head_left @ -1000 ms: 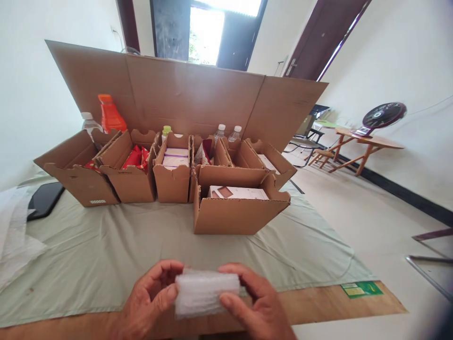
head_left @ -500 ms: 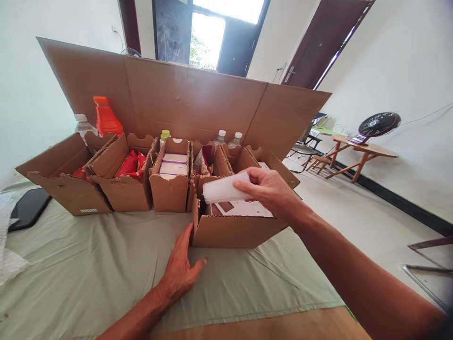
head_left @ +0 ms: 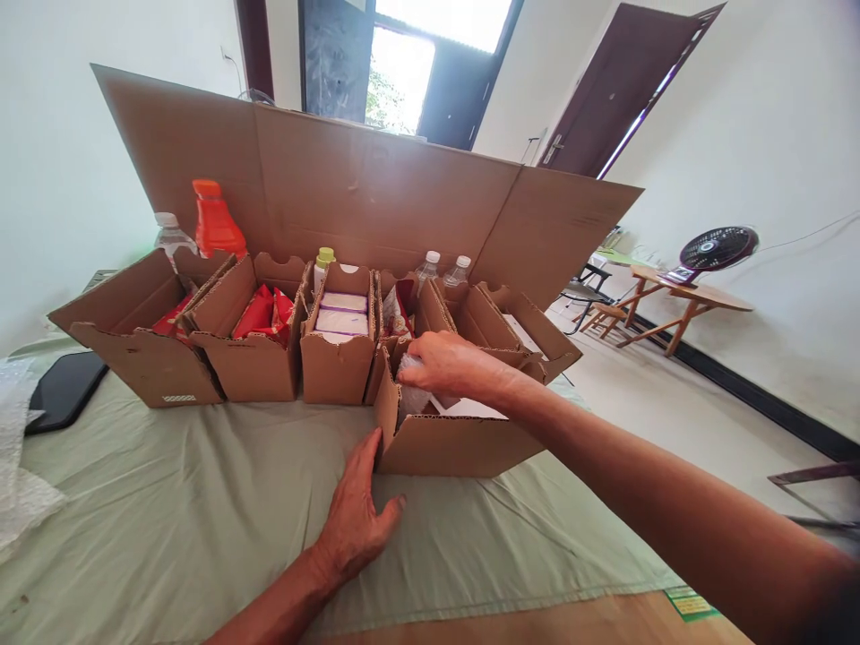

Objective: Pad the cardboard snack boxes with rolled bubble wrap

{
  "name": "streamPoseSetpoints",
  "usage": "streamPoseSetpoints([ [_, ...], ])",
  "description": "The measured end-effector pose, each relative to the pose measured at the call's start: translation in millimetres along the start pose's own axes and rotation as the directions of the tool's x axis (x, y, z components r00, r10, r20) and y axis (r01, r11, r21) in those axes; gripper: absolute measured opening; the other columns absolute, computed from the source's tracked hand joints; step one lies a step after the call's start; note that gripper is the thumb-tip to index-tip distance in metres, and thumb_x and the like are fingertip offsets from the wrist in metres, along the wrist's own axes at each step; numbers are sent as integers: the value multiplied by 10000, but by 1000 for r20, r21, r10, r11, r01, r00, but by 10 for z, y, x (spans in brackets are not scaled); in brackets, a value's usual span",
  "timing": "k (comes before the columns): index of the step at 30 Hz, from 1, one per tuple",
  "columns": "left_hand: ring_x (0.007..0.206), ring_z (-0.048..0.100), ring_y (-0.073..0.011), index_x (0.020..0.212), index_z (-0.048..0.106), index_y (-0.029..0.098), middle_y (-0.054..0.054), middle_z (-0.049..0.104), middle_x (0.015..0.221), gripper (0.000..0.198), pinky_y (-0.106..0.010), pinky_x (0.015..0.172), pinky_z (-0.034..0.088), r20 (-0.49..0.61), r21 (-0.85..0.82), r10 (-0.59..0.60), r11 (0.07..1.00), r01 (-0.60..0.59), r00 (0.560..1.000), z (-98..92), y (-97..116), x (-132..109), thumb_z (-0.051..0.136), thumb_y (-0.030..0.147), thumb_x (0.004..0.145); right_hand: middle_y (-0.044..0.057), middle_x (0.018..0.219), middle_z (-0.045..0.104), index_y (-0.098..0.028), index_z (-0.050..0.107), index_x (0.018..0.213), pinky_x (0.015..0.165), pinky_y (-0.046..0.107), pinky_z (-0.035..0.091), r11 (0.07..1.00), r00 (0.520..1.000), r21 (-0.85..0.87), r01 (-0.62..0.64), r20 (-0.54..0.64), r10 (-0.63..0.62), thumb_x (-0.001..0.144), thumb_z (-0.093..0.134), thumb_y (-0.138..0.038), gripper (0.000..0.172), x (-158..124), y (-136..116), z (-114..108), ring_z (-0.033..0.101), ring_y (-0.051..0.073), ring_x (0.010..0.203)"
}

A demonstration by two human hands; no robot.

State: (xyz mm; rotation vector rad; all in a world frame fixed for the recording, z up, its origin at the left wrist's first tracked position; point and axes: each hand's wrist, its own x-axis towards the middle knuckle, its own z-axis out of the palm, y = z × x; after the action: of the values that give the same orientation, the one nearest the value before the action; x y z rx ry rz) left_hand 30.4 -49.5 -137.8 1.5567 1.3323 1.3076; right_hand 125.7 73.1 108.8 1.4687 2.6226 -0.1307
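The front cardboard box (head_left: 450, 448) stands on the green cloth with its top uncovered. My right hand (head_left: 443, 367) reaches over its near-left corner, fingers closed on a translucent white bubble-wrap bundle (head_left: 411, 400) that is partly down inside the box. A white printed packet (head_left: 474, 408) shows behind the box's near wall, half hidden by my forearm. My left hand (head_left: 359, 511) rests on the cloth, thumb apart, its fingertips against the box's left side.
Behind stand more cardboard boxes, holding red packets (head_left: 265, 313) and white packs (head_left: 342, 315). Bottles, including an orange one (head_left: 217, 219), stand before a tall cardboard panel (head_left: 376, 188). A black flat object (head_left: 67, 391) and bubble wrap (head_left: 23, 497) lie left.
My right hand has moved left and down, taking the bubble-wrap bundle from above the front box into its left end. My left hand stays by the box. The view has shifted slightly.
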Motion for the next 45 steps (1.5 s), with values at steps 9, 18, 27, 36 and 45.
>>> streamPoseSetpoints([
  [9, 1502, 348, -361, 1574, 300, 200, -173, 395, 1607, 862, -613, 1231, 256, -24, -10, -15, 1000, 15, 1000, 5, -3, 5, 625, 213, 776, 12, 721, 709, -160, 696, 868, 492, 227, 359, 961, 989, 267, 70, 110, -102, 902, 525, -193, 178, -177, 123, 62, 607, 137, 591],
  [18, 1488, 364, -360, 1563, 294, 168, -187, 399, 1594, 844, -607, 1224, 268, -7, -10, 10, 1000, -10, 1000, 9, 9, 9, 594, 227, 776, 77, 819, 741, -182, 749, 797, 587, 280, 327, 999, 999, 25, 29, -18, -29, 860, 632, -262, 155, -199, 16, 183, 654, 224, 760],
  [27, 1500, 343, -362, 1561, 285, 148, -202, 378, 1604, 849, -603, 1230, 260, 19, -15, -17, 1000, 17, 1000, -9, 58, 17, 594, 207, 773, 77, 775, 743, -172, 753, 753, 557, 277, 350, 998, 997, 9, 63, 49, -64, 851, 680, -248, 144, -72, 43, 111, 657, 204, 700],
  [36, 1501, 340, -346, 1572, 261, 212, -160, 367, 1619, 824, -598, 1226, 252, -33, 21, 19, 1000, -18, 999, -45, 17, -28, 576, 212, 811, 36, 942, 756, -251, 743, 986, 818, 358, 515, 790, 566, 608, 82, -681, 465, 890, 658, -440, 229, -1393, 1010, 617, 683, 237, 864],
  [45, 1432, 426, -346, 1599, 170, 247, -154, 377, 1603, 880, -554, 1156, 365, 16, -139, -58, 988, 60, 998, -15, 331, 157, 630, 373, 859, 138, 1202, 707, -199, 576, 1243, 836, 440, 560, 476, 774, 866, 155, -406, 486, 817, 653, -563, 565, -1213, 1220, 1951, 675, 310, 1018],
])
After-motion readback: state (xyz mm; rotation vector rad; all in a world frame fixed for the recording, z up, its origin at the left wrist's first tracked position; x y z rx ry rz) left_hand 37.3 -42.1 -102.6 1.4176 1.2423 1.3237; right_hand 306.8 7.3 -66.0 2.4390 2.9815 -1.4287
